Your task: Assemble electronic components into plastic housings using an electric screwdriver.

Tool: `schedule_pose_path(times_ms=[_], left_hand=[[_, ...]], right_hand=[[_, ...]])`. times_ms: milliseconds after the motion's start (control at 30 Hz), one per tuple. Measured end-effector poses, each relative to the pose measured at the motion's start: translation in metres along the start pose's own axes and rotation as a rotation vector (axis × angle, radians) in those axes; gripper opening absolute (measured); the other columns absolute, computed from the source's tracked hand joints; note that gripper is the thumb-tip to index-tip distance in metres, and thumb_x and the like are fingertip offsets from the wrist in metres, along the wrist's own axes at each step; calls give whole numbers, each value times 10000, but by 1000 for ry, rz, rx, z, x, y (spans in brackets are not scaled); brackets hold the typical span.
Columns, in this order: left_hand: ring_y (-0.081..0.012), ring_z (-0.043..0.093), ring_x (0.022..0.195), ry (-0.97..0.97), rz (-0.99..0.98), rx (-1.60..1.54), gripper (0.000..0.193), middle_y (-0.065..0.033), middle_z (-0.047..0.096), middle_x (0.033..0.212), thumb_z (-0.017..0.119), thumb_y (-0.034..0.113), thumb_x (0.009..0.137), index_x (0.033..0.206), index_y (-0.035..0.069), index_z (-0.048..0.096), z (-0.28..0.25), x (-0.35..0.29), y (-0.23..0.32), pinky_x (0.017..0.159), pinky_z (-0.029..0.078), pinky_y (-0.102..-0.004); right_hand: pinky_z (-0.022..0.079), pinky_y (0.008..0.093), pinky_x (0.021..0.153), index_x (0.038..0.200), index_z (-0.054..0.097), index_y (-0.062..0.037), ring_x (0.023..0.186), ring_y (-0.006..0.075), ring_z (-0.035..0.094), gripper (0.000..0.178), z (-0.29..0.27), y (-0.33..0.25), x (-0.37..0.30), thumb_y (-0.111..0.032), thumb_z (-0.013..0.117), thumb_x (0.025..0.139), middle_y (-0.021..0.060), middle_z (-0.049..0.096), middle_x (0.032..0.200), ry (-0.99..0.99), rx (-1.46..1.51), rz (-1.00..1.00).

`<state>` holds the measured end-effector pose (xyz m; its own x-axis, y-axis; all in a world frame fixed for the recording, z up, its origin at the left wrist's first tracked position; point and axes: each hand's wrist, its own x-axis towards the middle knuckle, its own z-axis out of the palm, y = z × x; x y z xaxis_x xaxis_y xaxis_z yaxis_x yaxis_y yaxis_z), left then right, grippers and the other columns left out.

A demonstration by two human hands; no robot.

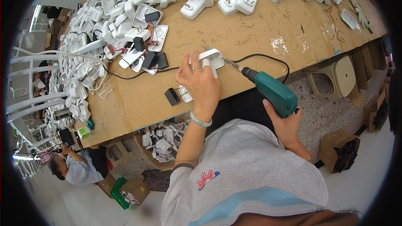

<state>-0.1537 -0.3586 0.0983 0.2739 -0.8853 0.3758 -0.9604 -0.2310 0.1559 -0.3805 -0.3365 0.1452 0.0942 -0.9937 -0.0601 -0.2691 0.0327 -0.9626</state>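
Right hand (284, 126) grips a teal, metal-tipped tool (276, 93).

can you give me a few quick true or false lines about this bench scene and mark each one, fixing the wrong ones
1. The right hand grips a green tool. True.
2. The left hand rests in the lap. False: the left hand is over the table, touching a white casing.
3. A bracelet is on the left wrist. True.
4. The tool's cord is bright red. False: the cord is black.
5. The big heap of white plastic parts is at the table's far right corner. False: it spreads over the left part.
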Motion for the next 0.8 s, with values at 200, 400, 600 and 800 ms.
schedule_pose_path(times_ms=[200,400,600,800], left_hand=[[-362,439,1354,-1,1,52,215,-139,576,1372,692,52,750,960,24,727,-3,1,1,1031,298,-561],[-367,441,1356,-3,9,65,251,-155,566,1374,717,86,780,1025,33,722,-20,-7,-6,1060,286,-565],[-183,569,838,198,-339,-359,322,-107,671,988,738,90,884,1174,-22,653,-45,-50,-39,765,464,-297],[-55,494,644,89,-645,-583,341,-33,662,759,747,155,929,1168,-57,629,-37,-32,-48,580,413,-222]], right_hand=[[496,243,739,1030,702,7,802,80,613,202,-5,-1,-4,-71,794,868,27,694,887,-6,5,22],[504,247,730,1015,711,15,790,83,624,202,-5,-2,-5,-78,805,863,30,714,881,18,3,-14],[504,237,711,980,725,14,765,76,624,174,-2,-2,-5,-78,811,860,21,716,862,57,62,-9],[486,241,687,1070,667,0,789,89,595,250,-1,2,-6,-56,800,867,32,668,939,-43,6,4]])
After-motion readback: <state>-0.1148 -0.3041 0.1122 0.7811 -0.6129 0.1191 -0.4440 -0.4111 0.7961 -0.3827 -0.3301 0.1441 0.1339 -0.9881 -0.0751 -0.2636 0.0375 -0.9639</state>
